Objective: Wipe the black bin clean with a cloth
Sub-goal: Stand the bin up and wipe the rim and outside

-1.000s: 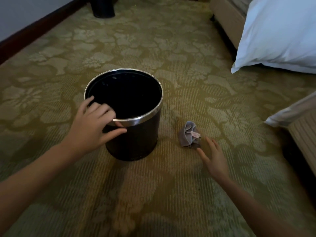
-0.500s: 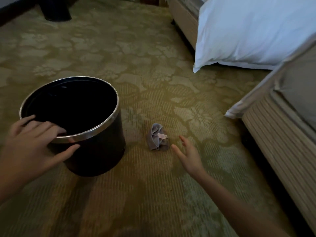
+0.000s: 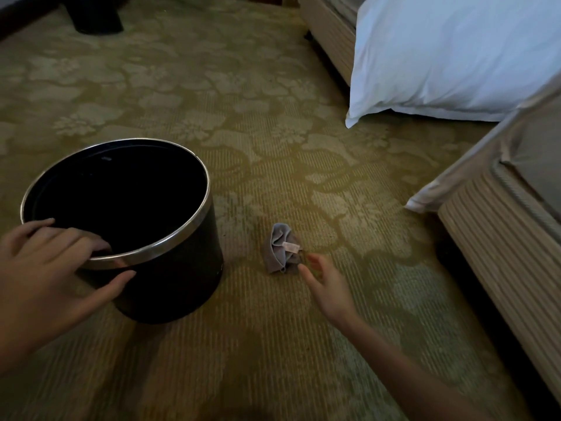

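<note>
The black bin [image 3: 170, 268], round with a silver rim, stands upright on the carpet at the left. My left hand [image 3: 51, 268] grips its near rim, fingers curled over the edge into the bin and thumb on the outer wall. A crumpled grey cloth [image 3: 280, 249] with a small pink label lies on the carpet to the right of the bin. My right hand [image 3: 329, 287] hovers just beside the cloth with fingers straight, its fingertips almost at the cloth's right edge, holding nothing.
A white pillow [image 3: 449, 53] leans against a bed base at the upper right. A second bed's ribbed base [image 3: 498, 262] runs along the right edge. Another dark bin [image 3: 94, 13] stands at the far left. Patterned green carpet lies between them.
The view has swung to the right, so the bin now sits further left. My right hand has crept closer to the cloth. My left hand keeps its grip on the rim.
</note>
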The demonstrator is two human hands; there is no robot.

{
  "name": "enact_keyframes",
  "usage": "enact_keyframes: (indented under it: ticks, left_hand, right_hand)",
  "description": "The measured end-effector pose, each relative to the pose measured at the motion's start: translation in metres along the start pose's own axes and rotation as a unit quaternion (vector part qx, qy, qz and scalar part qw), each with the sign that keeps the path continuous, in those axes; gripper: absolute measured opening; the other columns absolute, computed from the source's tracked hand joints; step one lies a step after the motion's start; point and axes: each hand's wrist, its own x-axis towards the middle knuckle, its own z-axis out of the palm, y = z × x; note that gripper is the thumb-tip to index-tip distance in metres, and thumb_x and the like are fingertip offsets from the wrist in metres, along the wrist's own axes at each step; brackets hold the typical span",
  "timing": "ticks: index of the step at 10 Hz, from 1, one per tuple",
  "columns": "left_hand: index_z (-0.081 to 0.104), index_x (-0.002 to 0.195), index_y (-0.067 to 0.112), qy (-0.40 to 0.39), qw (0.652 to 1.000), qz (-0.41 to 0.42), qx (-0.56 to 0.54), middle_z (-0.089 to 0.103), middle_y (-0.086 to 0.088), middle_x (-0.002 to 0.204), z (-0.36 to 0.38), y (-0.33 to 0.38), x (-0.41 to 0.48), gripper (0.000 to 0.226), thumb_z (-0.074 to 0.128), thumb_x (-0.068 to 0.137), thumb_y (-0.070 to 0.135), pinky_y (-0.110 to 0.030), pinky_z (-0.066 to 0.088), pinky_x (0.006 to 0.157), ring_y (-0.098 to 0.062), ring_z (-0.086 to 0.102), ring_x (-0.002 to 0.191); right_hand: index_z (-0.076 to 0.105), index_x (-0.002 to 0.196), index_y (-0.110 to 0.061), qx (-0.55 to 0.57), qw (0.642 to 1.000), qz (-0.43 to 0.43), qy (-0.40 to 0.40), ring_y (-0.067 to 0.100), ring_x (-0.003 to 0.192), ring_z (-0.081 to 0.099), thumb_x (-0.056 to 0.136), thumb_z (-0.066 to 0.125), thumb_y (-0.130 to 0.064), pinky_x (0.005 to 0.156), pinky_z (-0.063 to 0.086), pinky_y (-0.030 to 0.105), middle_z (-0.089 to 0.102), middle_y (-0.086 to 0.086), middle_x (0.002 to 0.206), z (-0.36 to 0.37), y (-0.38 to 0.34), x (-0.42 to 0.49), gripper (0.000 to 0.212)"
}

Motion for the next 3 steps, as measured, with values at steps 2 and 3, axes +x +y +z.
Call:
enact_keyframes:
  ticks: [2, 3]
  left_hand:
    - [0.064, 0.103, 0.018, 0.005, 0.999, 0.040, -0.021, 0.065, 0.000, 0.103, -0.051, 0.043, -0.003, 0.050, 0.059, 0.080, 0.062, -0.047, 0.039, 0.100, -0.027, 0.062, 0.098]
    - [0.065, 0.113, 0.016, -0.026, 0.999, 0.036, -0.013, 0.068, -0.003, 0.111, -0.094, 0.065, -0.001, 0.057, 0.051, 0.083, 0.062, -0.045, 0.032, 0.108, -0.027, 0.061, 0.108]
  right_hand:
    - [0.060, 0.129, -0.022, 0.051, 0.997, 0.037, -0.041, 0.007, 0.109, 0.063, 0.098, 0.060, -0.037, 0.089, 0.052, 0.025, 0.066, -0.011, 0.116, -0.018, -0.044, -0.004, 0.035]
    - [0.061, 0.124, -0.025, 0.064, 0.994, 0.068, -0.050, 0.001, 0.103, 0.064, 0.098, 0.060, -0.033, 0.077, 0.050, 0.011, 0.065, -0.020, 0.108, -0.042, -0.073, -0.019, 0.027]
